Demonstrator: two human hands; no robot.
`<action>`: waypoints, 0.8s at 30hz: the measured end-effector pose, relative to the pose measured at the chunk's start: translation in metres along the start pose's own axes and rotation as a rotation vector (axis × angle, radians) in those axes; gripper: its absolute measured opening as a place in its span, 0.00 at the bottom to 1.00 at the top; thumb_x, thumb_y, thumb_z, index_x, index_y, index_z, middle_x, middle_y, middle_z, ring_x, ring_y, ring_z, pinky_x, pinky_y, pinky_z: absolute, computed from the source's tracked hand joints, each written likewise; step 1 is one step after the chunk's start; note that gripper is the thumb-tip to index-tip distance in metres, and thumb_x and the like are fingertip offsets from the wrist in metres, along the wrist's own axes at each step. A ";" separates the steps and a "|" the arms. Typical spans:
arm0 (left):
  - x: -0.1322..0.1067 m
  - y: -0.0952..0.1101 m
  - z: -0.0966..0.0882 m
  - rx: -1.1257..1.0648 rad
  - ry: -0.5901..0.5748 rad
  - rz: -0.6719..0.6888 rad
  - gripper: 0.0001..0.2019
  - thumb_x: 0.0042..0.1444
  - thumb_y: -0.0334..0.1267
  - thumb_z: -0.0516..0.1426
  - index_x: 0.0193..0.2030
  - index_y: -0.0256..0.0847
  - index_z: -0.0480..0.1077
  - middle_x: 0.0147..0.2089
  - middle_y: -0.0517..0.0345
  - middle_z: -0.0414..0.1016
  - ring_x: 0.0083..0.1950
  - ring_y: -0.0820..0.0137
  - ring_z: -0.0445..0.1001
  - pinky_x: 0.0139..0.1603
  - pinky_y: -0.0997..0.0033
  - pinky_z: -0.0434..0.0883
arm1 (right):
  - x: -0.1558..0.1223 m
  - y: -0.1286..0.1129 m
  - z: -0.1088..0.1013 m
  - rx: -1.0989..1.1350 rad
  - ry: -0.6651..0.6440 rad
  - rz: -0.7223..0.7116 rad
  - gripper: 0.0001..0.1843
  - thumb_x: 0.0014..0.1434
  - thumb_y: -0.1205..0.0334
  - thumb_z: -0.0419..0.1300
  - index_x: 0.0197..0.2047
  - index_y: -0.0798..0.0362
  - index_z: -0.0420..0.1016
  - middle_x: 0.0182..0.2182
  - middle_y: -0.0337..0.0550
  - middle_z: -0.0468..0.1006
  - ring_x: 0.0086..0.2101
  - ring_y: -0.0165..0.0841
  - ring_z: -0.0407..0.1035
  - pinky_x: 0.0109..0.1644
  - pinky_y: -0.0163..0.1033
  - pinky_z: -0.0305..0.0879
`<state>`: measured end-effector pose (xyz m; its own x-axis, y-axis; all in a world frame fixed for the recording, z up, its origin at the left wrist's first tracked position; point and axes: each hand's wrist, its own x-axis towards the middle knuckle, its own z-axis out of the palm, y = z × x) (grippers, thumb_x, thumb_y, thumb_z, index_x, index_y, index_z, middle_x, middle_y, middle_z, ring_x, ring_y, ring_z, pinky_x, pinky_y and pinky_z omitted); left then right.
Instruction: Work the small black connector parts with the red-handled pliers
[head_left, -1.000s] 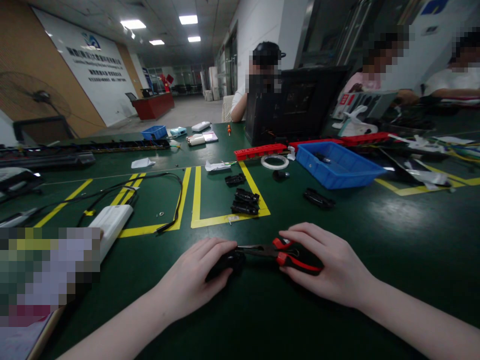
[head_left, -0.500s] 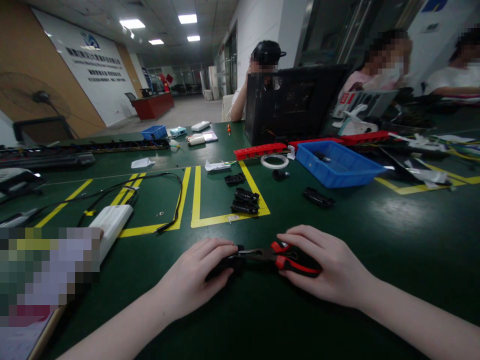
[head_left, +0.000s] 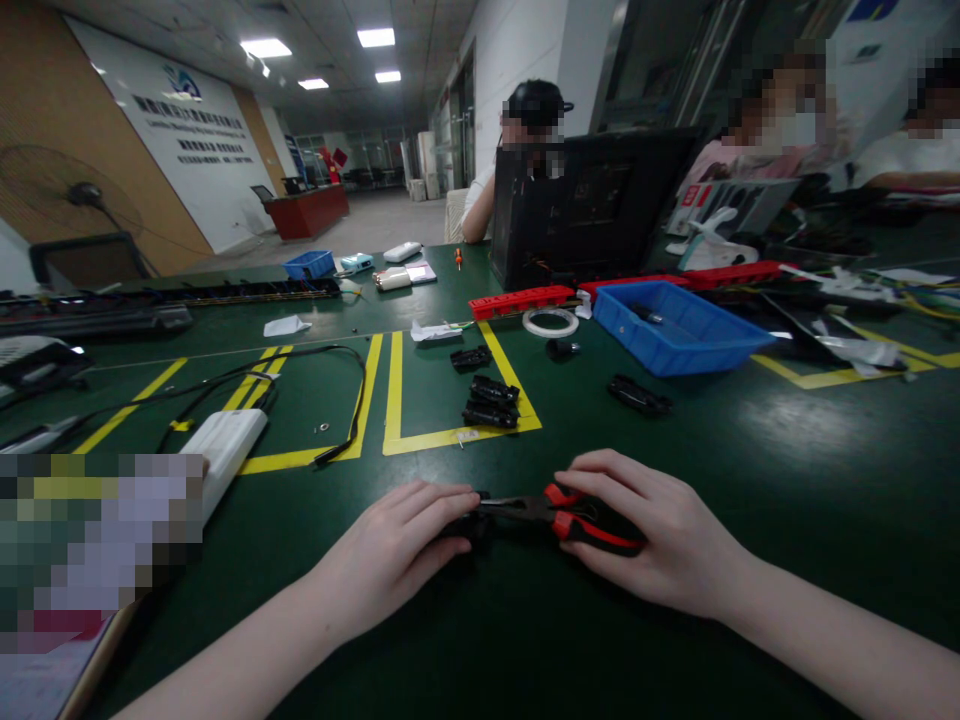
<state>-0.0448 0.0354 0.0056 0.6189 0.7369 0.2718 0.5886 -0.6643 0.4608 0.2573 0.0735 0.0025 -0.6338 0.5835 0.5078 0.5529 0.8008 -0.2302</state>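
My right hand (head_left: 660, 535) is closed around the red-and-black handles of a pair of pliers (head_left: 559, 515), whose jaws point left. My left hand (head_left: 394, 550) covers and presses down a small black plastic part (head_left: 461, 525) on the green table (head_left: 787, 470); the plier tips meet that part. Both hands rest low on the table near its front edge. Most of the black part is hidden under my fingers.
Several more black parts (head_left: 487, 400) lie in a yellow-taped box behind my hands, one more black part (head_left: 637, 396) to the right. A blue bin (head_left: 679, 330), a tape roll (head_left: 550, 322), a white power strip (head_left: 225, 445) with black cable and red strips (head_left: 521, 300) sit farther back. People sit across the table.
My left hand has shifted slightly forward over the black part and the plier tips have pressed a little closer to it. Nothing else has moved.
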 end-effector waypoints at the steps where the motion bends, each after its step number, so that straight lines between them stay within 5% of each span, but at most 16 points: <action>1: 0.000 0.000 0.000 0.002 -0.004 0.001 0.18 0.69 0.33 0.51 0.64 0.45 0.60 0.61 0.51 0.70 0.59 0.64 0.71 0.58 0.58 0.74 | 0.000 0.000 0.000 0.001 0.000 0.001 0.21 0.58 0.57 0.62 0.54 0.51 0.71 0.47 0.49 0.75 0.41 0.37 0.74 0.42 0.40 0.74; 10: -0.001 -0.002 0.002 0.050 -0.002 0.012 0.18 0.69 0.34 0.51 0.64 0.45 0.61 0.62 0.49 0.68 0.60 0.62 0.70 0.59 0.53 0.72 | -0.001 0.002 0.002 0.023 -0.019 -0.005 0.20 0.59 0.57 0.61 0.54 0.51 0.71 0.46 0.49 0.76 0.40 0.37 0.74 0.41 0.40 0.74; 17: -0.001 -0.003 0.002 0.076 -0.008 0.019 0.19 0.68 0.31 0.51 0.64 0.45 0.61 0.61 0.51 0.70 0.64 0.63 0.68 0.72 0.37 0.52 | -0.001 0.001 0.000 0.027 -0.030 0.002 0.20 0.59 0.57 0.61 0.54 0.51 0.71 0.46 0.49 0.76 0.41 0.37 0.74 0.42 0.41 0.74; 24: 0.002 0.001 -0.003 -0.054 -0.073 -0.047 0.18 0.68 0.31 0.51 0.63 0.45 0.61 0.62 0.51 0.68 0.61 0.64 0.69 0.60 0.56 0.73 | 0.001 0.001 0.000 0.031 -0.065 0.026 0.20 0.58 0.58 0.62 0.54 0.50 0.72 0.46 0.49 0.77 0.40 0.37 0.75 0.41 0.41 0.75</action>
<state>-0.0442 0.0362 0.0091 0.6291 0.7544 0.1872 0.5900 -0.6203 0.5168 0.2572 0.0747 0.0033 -0.6535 0.6110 0.4468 0.5533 0.7884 -0.2690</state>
